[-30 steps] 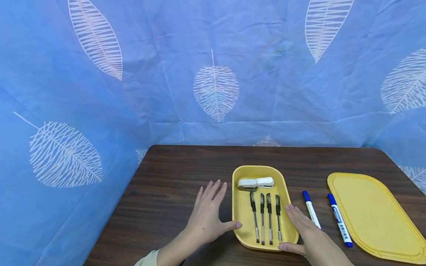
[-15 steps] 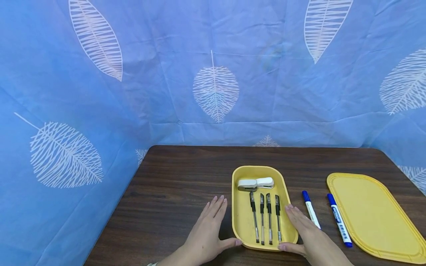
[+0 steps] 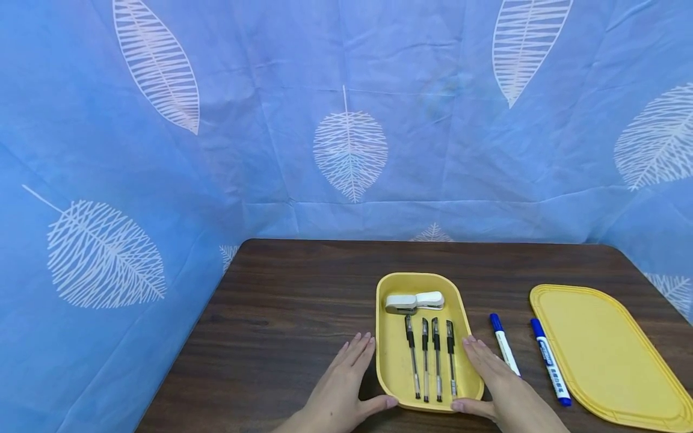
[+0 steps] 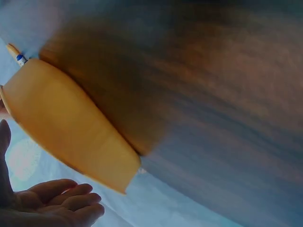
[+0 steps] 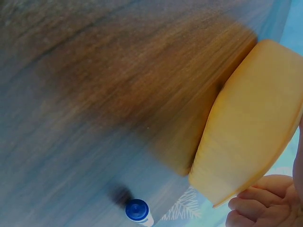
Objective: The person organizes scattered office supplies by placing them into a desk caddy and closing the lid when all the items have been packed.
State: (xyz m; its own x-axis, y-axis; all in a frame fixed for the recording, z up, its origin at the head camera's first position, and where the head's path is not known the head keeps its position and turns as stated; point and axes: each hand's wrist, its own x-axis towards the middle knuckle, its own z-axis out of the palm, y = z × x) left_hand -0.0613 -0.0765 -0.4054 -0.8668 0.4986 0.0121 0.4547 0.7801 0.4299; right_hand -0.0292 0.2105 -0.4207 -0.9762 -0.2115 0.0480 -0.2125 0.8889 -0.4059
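A yellow rectangular box (image 3: 390, 385) with rounded corners sits on the dark wooden table in the head view. Inside lie a white stapler (image 3: 414, 300) at the far end and a row of several black-capped pens (image 3: 437, 361). My left hand (image 3: 341, 385) is beside the box's left wall, fingers extended, its thumb at the near-left corner. In the left wrist view those fingers are apart from the box. My right hand (image 3: 500, 385) rests against the right wall with fairly straight fingers, its thumb at the near-right rim. Both palms are partly hidden.
Two blue-capped markers, one slimmer (image 3: 505, 346) and one thicker (image 3: 551, 364), lie right of the box. Beyond them is a flat yellow lid (image 3: 617, 355), touching or nearly touching the thicker marker. A blue leaf-patterned cloth (image 3: 346, 216) hangs behind the table.
My left hand has drawn back toward the near edge and closer to the box, its thumb moving from over the rim to the near-left corner. My right hand stays at the box's right side.
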